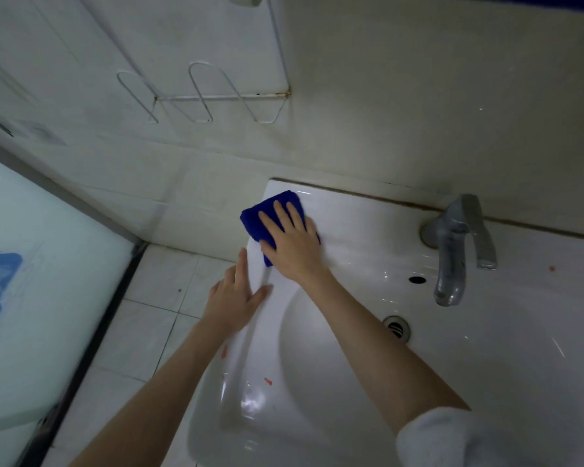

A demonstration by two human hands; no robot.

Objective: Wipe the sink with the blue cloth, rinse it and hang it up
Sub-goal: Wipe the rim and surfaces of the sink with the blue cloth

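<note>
Both my hands are on the glossy white ceramic sink [368, 224]. My right hand [294, 244] lies flat with fingers spread and straight, pressing the folded deep-blue cloth [267, 214] onto the rim at the far left corner, close to the wall. My left hand [235, 298] is open too, fingers straight, resting on the sink's left edge just beside the cloth and holding nothing. A dull grey metal tap [452, 251] stands at the back rim, well apart from the cloth, above the round metal drain [397, 326]. Small orange specks [267, 381] dot the near left rim. A white wire rack [199, 96] hangs on the wall above.
</note>
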